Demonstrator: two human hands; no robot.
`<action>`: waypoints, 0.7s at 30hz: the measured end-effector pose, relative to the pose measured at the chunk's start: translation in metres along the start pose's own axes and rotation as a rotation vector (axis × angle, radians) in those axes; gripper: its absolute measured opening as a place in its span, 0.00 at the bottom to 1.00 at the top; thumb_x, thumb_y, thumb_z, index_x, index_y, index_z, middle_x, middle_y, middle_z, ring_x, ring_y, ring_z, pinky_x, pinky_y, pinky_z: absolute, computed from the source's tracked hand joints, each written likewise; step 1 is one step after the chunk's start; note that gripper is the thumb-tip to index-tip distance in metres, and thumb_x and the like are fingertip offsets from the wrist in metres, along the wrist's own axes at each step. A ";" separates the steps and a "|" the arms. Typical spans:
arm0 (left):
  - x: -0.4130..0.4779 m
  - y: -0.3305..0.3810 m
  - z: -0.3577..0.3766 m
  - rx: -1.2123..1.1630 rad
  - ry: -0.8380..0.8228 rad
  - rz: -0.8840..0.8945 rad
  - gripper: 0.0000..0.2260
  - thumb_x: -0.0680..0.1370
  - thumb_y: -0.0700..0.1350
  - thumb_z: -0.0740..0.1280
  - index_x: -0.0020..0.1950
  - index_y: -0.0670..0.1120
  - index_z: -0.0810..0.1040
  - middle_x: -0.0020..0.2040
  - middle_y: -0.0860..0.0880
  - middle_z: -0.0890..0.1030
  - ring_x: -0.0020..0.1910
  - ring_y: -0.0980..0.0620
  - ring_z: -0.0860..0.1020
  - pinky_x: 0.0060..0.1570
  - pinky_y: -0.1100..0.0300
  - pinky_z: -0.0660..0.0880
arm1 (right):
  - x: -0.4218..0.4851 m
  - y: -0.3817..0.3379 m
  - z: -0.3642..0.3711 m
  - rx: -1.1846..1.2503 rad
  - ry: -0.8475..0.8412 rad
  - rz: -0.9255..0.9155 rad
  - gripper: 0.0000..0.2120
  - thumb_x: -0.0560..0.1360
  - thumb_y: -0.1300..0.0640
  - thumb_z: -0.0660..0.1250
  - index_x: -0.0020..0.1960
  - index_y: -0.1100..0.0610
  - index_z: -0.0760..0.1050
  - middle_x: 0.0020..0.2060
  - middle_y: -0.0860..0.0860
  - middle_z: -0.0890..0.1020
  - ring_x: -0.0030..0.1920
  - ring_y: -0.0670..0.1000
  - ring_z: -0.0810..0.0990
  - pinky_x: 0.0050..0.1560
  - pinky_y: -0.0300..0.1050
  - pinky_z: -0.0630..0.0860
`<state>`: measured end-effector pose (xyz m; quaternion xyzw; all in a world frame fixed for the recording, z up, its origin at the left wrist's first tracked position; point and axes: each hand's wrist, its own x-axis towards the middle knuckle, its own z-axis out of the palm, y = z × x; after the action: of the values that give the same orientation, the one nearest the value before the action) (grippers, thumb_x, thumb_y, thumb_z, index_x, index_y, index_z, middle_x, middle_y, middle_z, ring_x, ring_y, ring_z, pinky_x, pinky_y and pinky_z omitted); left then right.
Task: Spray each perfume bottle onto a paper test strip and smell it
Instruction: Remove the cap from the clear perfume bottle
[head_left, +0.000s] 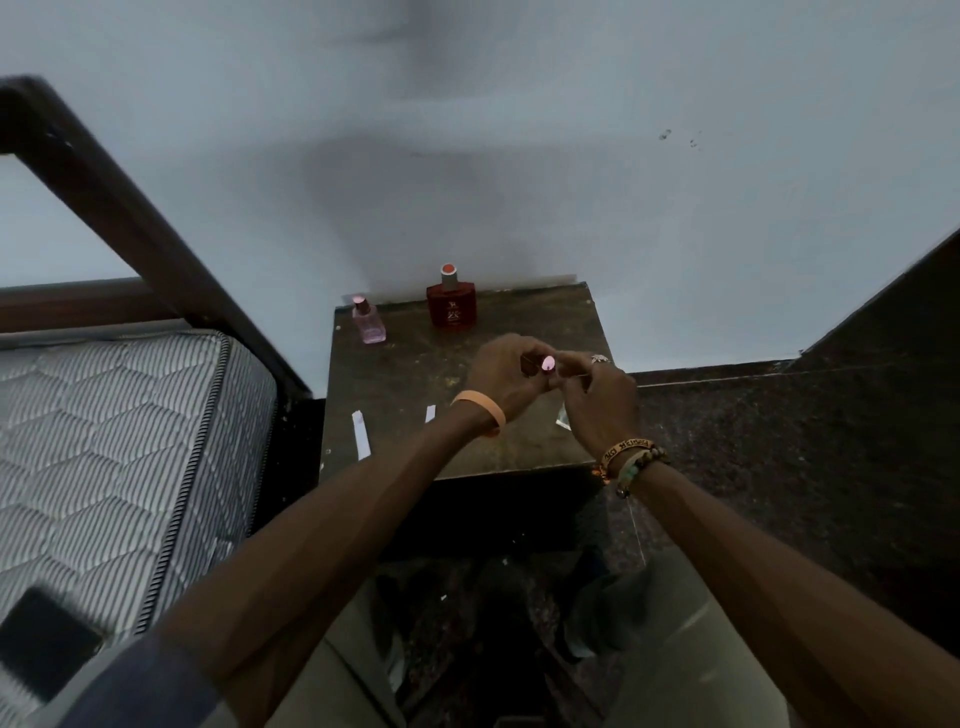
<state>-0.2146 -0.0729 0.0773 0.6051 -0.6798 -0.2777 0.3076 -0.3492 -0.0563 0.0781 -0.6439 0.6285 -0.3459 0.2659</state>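
Note:
On a small dark table (395, 384) stand a red perfume bottle (451, 306) near the wall and a small pink bottle (368, 322) at the back left. My left hand (506, 374) grips a dark bottle with a pinkish top (540, 365) above the table. Beside it, my right hand (597, 400) has its fingertips touching the bottle's top. Whether those fingers pinch a paper strip is hidden. Two white paper strips lie on the table: one long strip (360, 434) at the front left, one (430, 413) partly under my left wrist.
A mattress (114, 447) on a dark wooden bed frame (104, 208) sits close on the left, with a dark phone (47, 644) on it. A pale wall stands behind the table. Dark stone floor (779, 441) and a ledge lie to the right. A small clear scrap (562, 418) lies by my right hand.

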 end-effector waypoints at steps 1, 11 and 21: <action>-0.002 -0.004 -0.006 -0.005 0.031 -0.018 0.11 0.69 0.45 0.75 0.50 0.48 0.82 0.45 0.51 0.83 0.42 0.56 0.80 0.45 0.59 0.79 | 0.001 -0.006 0.006 0.025 -0.020 -0.003 0.12 0.75 0.62 0.64 0.55 0.54 0.82 0.49 0.49 0.84 0.47 0.47 0.80 0.48 0.40 0.76; -0.038 -0.087 -0.055 0.022 0.112 -0.187 0.08 0.70 0.44 0.74 0.49 0.47 0.82 0.44 0.50 0.84 0.42 0.55 0.81 0.48 0.57 0.80 | -0.003 -0.034 0.106 0.139 -0.258 0.054 0.08 0.74 0.56 0.69 0.52 0.54 0.84 0.45 0.49 0.84 0.46 0.45 0.81 0.44 0.33 0.72; -0.043 -0.171 -0.087 0.099 0.125 -0.375 0.08 0.73 0.40 0.69 0.50 0.48 0.82 0.47 0.51 0.83 0.47 0.55 0.80 0.52 0.62 0.76 | 0.010 -0.063 0.206 0.066 -0.439 0.114 0.11 0.75 0.57 0.67 0.56 0.57 0.82 0.51 0.52 0.84 0.51 0.50 0.81 0.54 0.45 0.77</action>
<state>-0.0337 -0.0498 0.0029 0.7515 -0.5477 -0.2581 0.2621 -0.1498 -0.0812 0.0007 -0.6582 0.5792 -0.2026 0.4362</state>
